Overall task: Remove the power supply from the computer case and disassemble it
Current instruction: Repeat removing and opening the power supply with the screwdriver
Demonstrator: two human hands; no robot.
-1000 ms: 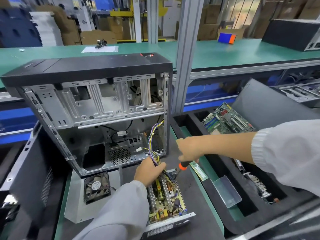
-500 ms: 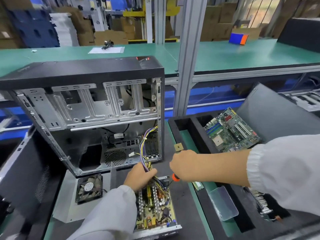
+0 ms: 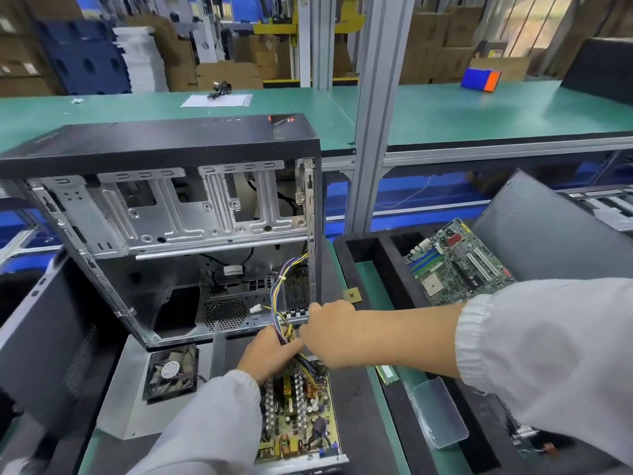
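Green tabletop [image 3: 479,114], warehouse behind. Opened power supply [image 3: 298,413] lay outside computer case [image 3: 164,234]. Left hand [image 3: 270,354] gripped wire bundle [image 3: 284,296]. Right hand [image 3: 329,329], screwdriver visible a second ago, had moved in to wires; grip unclear. Wires likely next to free.

The green-topped desk [image 3: 380,399] carries a dark mat [image 3: 356,423]. On the mat stand the open computer case [image 3: 164,207] and, in front of it, the opened power supply [image 3: 298,419]. Left of that lies its metal cover [image 3: 137,399] with a fan [image 3: 171,371]. To the right sits a black foam tray [image 3: 387,265]. A raised green shelf [image 3: 479,111] behind holds a paper sheet [image 3: 215,100] and a blue-orange box [image 3: 479,79].
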